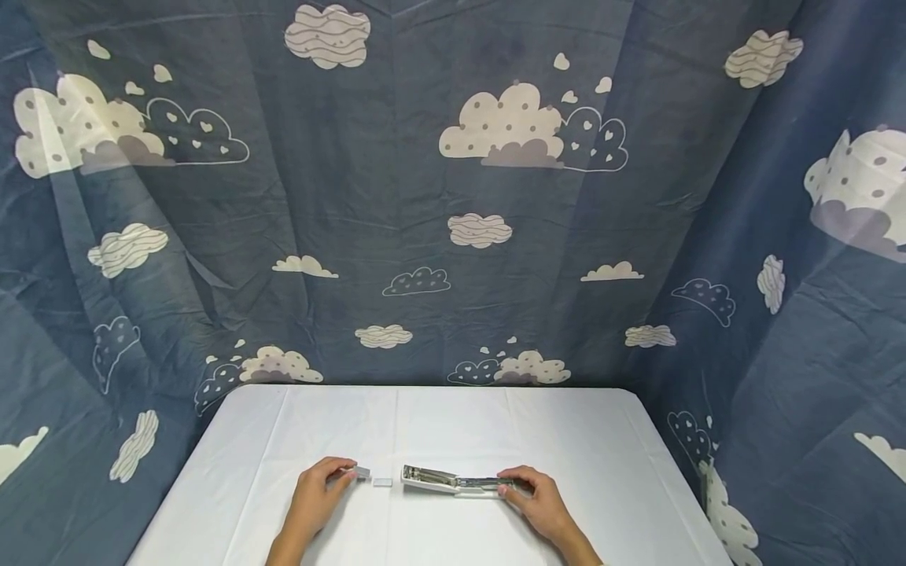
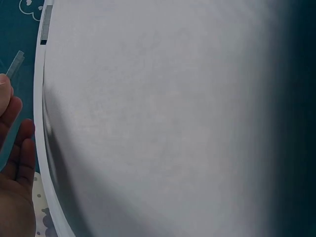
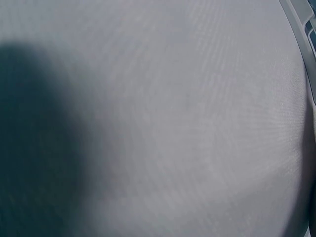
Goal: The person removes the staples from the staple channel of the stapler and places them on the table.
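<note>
Between thumb and finger, my left hand (image 1: 316, 494) pinches a small grey strip of staples (image 1: 362, 472). The left wrist view has that strip (image 2: 16, 63) poking out past the thumb at its left edge. Just to its right, a second staple strip (image 1: 382, 482) lies on the white table. A white stapler (image 1: 429, 479) is folded wide open on the table, its metal inside facing up. My right hand (image 1: 541, 501) grips the stapler's right end with thumb and fingers. Only a sliver of the stapler (image 3: 302, 34) enters the right wrist view.
A white cloth covers the table (image 1: 439, 424), whose rounded far corners meet a dark blue curtain (image 1: 396, 189) printed with clouds. The curtain also hangs along the left and right sides.
</note>
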`<state>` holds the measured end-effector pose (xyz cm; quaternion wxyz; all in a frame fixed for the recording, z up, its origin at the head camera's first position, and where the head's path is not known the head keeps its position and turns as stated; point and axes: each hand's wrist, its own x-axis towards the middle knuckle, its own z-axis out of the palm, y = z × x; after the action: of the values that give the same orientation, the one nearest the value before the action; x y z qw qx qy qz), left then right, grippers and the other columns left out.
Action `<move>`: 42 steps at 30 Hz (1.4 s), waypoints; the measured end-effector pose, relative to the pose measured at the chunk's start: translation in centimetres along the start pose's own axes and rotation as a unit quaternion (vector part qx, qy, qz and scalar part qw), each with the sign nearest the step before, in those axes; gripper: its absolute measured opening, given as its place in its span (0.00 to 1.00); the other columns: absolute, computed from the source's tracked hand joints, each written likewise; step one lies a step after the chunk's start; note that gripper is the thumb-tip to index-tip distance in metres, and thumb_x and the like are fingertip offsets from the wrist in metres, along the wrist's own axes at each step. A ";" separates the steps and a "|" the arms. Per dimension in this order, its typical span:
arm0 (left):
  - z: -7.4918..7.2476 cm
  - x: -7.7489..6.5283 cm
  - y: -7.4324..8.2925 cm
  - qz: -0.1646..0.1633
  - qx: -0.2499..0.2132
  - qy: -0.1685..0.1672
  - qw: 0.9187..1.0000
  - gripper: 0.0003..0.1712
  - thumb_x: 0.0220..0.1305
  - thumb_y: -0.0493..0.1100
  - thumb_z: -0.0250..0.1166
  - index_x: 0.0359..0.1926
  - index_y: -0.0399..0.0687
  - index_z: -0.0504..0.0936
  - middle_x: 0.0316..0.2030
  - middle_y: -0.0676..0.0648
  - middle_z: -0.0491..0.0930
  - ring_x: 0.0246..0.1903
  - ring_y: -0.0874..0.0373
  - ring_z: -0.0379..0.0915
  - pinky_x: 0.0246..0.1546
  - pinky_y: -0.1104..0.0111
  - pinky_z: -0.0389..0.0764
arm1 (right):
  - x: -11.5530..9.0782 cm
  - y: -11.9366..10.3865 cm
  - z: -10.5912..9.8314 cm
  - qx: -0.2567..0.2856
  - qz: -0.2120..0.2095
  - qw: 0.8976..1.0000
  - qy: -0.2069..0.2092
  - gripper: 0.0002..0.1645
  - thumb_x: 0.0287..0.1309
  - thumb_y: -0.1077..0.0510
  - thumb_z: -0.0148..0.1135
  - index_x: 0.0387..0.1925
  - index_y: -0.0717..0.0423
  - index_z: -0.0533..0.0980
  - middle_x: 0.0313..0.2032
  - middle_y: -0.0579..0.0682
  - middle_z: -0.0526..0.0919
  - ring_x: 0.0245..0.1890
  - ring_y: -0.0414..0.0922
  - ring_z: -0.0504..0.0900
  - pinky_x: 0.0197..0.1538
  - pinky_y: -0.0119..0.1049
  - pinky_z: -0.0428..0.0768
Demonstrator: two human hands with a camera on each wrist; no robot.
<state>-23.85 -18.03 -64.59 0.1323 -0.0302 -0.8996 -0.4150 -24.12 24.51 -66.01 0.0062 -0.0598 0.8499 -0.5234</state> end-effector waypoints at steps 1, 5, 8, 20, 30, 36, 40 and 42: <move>0.0 0.0 0.0 0.002 0.002 -0.003 1.000 0.09 0.60 0.42 0.76 0.43 0.56 0.89 0.43 0.56 0.88 0.47 0.55 0.86 0.54 0.61 0.85 | 0.0 0.0 0.0 0.000 -0.002 1.000 0.000 0.14 0.57 0.49 0.76 0.45 0.44 0.86 0.47 0.42 0.88 0.52 0.38 0.81 0.60 0.29 0.77; -0.2 0.1 0.1 -0.002 0.016 -0.016 1.000 0.09 0.61 0.42 0.75 0.43 0.55 0.90 0.44 0.54 0.89 0.48 0.53 0.86 0.55 0.55 0.84 | 0.1 -0.1 0.1 -0.002 -0.003 1.000 0.001 0.14 0.57 0.50 0.76 0.45 0.44 0.86 0.47 0.42 0.88 0.52 0.38 0.81 0.60 0.28 0.78; -0.2 0.0 0.1 0.003 0.027 -0.020 0.999 0.09 0.62 0.43 0.75 0.44 0.53 0.89 0.44 0.53 0.89 0.48 0.52 0.86 0.55 0.54 0.84 | 0.1 -0.1 0.1 -0.004 -0.003 1.000 0.004 0.14 0.56 0.50 0.77 0.45 0.44 0.86 0.47 0.42 0.88 0.53 0.39 0.82 0.60 0.28 0.78; -0.2 -0.7 -0.1 -0.002 0.051 -0.052 0.997 0.10 0.62 0.44 0.74 0.45 0.50 0.89 0.44 0.52 0.88 0.50 0.50 0.85 0.56 0.52 0.84 | -0.1 0.0 -0.1 0.005 -0.008 1.000 -0.008 0.14 0.57 0.50 0.77 0.45 0.44 0.86 0.47 0.42 0.88 0.51 0.38 0.81 0.58 0.28 0.79; -0.4 -0.7 -0.2 -0.009 0.066 -0.067 0.996 0.09 0.61 0.42 0.75 0.43 0.51 0.88 0.43 0.54 0.87 0.47 0.54 0.84 0.55 0.54 0.84 | -0.2 0.2 0.1 -0.020 -0.008 1.000 -0.006 0.13 0.58 0.48 0.76 0.44 0.43 0.87 0.46 0.42 0.88 0.49 0.34 0.81 0.57 0.28 0.79; -0.7 -0.2 0.2 0.004 0.069 -0.071 0.995 0.08 0.61 0.41 0.75 0.42 0.49 0.88 0.41 0.53 0.86 0.45 0.55 0.84 0.52 0.56 0.86 | -0.2 0.3 -0.1 -0.019 -0.011 1.000 0.001 0.13 0.58 0.47 0.76 0.44 0.41 0.86 0.46 0.41 0.88 0.50 0.34 0.81 0.57 0.28 0.80; -0.9 0.2 0.3 0.007 0.094 -0.080 0.992 0.07 0.60 0.42 0.75 0.40 0.51 0.89 0.38 0.55 0.84 0.43 0.57 0.84 0.51 0.57 0.86 | -0.1 0.2 -0.1 -0.015 -0.009 1.000 0.003 0.13 0.58 0.47 0.76 0.44 0.41 0.86 0.46 0.41 0.88 0.50 0.34 0.81 0.58 0.29 0.80; -0.9 0.5 0.3 0.011 0.110 -0.082 0.990 0.06 0.59 0.42 0.76 0.39 0.53 0.90 0.37 0.57 0.84 0.41 0.59 0.83 0.49 0.60 0.86 | -0.1 0.1 -0.1 -0.015 -0.006 1.000 0.003 0.13 0.58 0.48 0.76 0.44 0.41 0.86 0.46 0.41 0.88 0.50 0.34 0.81 0.58 0.29 0.79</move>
<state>-24.06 -18.57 -63.72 0.0652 -0.0590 -0.9473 -0.3079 -24.06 24.69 -66.07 -0.0005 -0.0640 0.8575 -0.5105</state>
